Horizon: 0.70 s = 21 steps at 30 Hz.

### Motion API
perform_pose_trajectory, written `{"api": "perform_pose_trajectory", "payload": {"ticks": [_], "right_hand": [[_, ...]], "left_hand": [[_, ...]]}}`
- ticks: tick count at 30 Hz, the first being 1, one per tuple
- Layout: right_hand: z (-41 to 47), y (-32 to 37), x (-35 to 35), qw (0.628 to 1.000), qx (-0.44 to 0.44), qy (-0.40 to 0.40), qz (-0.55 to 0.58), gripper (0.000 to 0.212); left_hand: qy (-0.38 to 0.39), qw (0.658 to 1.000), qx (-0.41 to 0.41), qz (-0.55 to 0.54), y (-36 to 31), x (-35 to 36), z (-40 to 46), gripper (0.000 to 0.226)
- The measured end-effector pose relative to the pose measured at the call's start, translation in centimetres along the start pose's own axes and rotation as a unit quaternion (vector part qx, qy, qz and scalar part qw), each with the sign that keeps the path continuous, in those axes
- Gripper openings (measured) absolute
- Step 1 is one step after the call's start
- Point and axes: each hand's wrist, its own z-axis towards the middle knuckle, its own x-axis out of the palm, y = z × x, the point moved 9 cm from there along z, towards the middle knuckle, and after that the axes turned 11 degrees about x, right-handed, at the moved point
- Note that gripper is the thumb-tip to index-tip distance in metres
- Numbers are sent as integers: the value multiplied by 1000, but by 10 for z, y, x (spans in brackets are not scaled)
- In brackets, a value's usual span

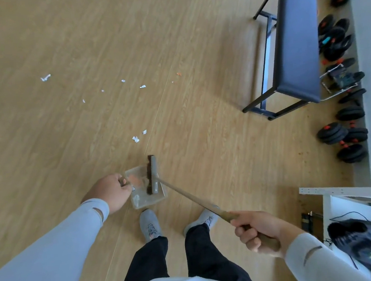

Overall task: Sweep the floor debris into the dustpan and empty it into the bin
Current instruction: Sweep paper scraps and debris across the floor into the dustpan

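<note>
A grey dustpan (140, 203) lies on the wood floor just ahead of my shoes, with orange and white scraps inside. My left hand (108, 192) grips its handle at the pan's left side. The broom head (152, 174) with dark bristles rests across the pan's right part. Its long wooden handle (192, 198) slants back to my right hand (258, 230), which is curled around the handle's end. Several white paper scraps (135, 139) lie on the floor beyond the pan, with an orange bit (178, 74) farther off. No bin is in view.
A dark blue bench (297, 41) on a black frame stands at the upper right. Black dumbbells (345, 135) line the right wall. A white shelf (341, 190) with a black bag (368, 243) is at the lower right.
</note>
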Motion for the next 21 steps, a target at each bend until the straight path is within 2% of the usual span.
{"api": "perform_pose_trajectory", "payload": {"ticks": [3, 7, 10, 12, 16, 21], "right_hand": [[-19, 1, -9, 999, -17, -14, -32, 44], [-33, 7, -8, 984, -54, -107, -131, 52], [-32, 3, -21, 974, -70, -174, -125, 56], [-29, -7, -33, 970, -67, -200, -118, 51], [-18, -29, -61, 964, -41, -235, -113, 24], [13, -55, -80, 966, 21, -230, -119, 16]], "left_hand": [[10, 1000, -2, -4, 5, -5, -4, 10], [24, 1000, -8, 3, 28, -19, -17, 19], [11, 1000, -11, 12, 53, -37, -29, 12], [-3, 1000, -17, 16, 69, -49, -37, 9], [-17, 999, -27, 28, 86, -61, -55, 8], [-40, 997, -53, 28, 94, -64, -95, 10]]}}
